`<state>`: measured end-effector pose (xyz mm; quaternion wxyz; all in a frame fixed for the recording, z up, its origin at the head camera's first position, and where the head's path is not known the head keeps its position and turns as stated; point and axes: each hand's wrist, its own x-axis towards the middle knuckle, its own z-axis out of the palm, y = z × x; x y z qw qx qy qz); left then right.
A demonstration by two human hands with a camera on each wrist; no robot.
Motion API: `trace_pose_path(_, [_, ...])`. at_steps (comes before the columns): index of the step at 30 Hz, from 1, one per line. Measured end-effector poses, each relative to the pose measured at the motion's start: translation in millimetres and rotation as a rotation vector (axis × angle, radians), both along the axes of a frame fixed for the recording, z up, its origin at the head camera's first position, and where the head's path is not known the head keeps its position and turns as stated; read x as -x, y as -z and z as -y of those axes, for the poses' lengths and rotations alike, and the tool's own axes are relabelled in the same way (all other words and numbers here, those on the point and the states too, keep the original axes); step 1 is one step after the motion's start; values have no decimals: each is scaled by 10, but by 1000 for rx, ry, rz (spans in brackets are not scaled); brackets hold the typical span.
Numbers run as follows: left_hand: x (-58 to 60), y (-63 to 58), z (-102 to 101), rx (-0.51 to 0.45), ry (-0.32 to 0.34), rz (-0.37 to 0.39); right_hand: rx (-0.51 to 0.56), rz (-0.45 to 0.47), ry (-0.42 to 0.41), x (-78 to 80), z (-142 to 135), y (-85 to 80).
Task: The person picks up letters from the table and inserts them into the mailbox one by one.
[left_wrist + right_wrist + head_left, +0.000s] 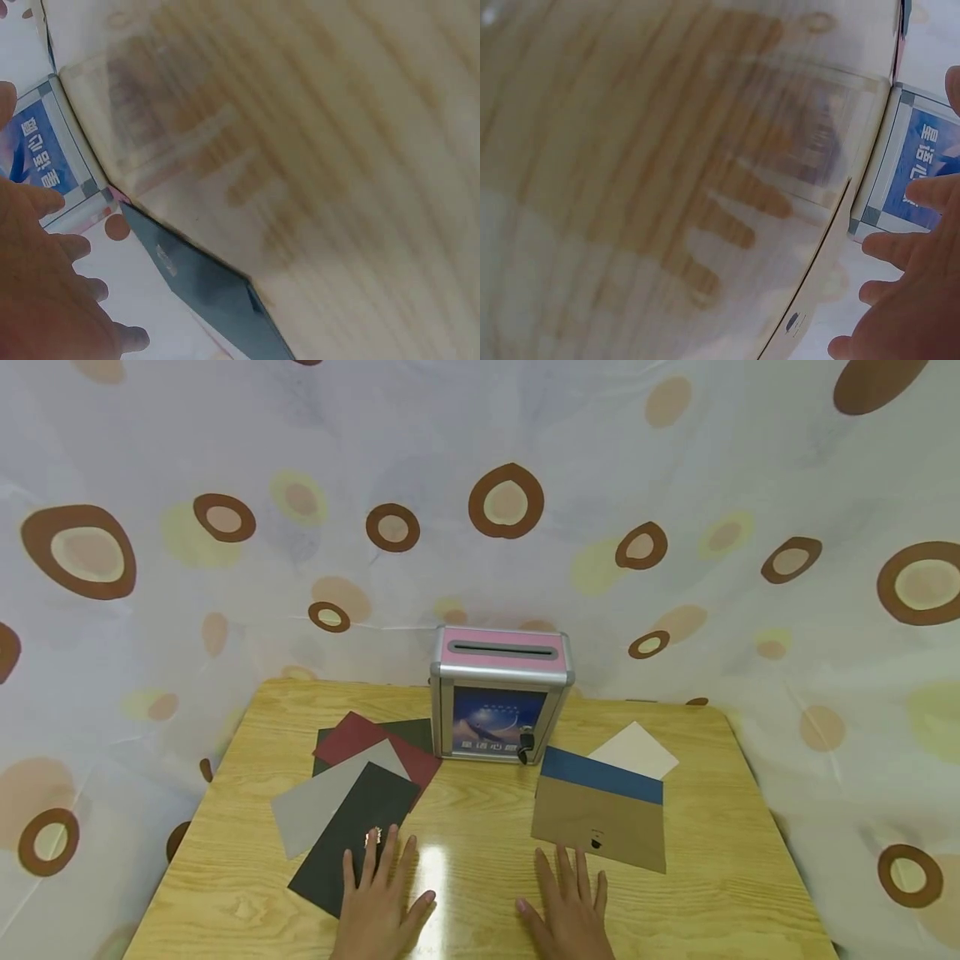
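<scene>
My left hand (pixel 378 897) lies with fingers spread at the table's near side, its fingertips over the lower part of a black envelope (pixel 352 843). Under that envelope are a grey one (pixel 322 802), a dark red one (pixel 405 760) and a dark green one (pixel 411 729), fanned out. My right hand (pixel 570 906), fingers also spread, is just below a brown envelope (pixel 600 818). Blue (pixel 600 774) and white (pixel 636 750) envelopes show behind the brown one. Neither hand holds anything. At the back middle stands a pink-topped metal box (pixel 498 693) with a slot and a blue picture.
Small keys (pixel 527 742) hang from the lock on the box's front. The wooden table (pixel 465 827) has a glossy surface. A patterned curtain (pixel 450 577) hangs behind and around it.
</scene>
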<state>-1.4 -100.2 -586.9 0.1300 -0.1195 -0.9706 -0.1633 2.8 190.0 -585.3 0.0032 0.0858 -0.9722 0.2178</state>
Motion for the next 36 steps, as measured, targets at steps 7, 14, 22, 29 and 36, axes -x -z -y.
trace_pose_path(7, [97,-15,222,-37,-88,50,123,-22,-35,53,253,-96])
trace_pose_path(14, [241,-224,675,-169,-370,324,661,358,-132,208,833,-257])
trace_pose_path(22, [253,-284,875,-242,-488,526,1065,745,-34,252,1361,-244])
trace_pose_path(29, [292,-270,850,-336,-490,572,1272,885,78,188,1550,-319])
trace_pose_path(36, [233,-291,819,-468,-395,602,1321,975,162,169,1562,-320])
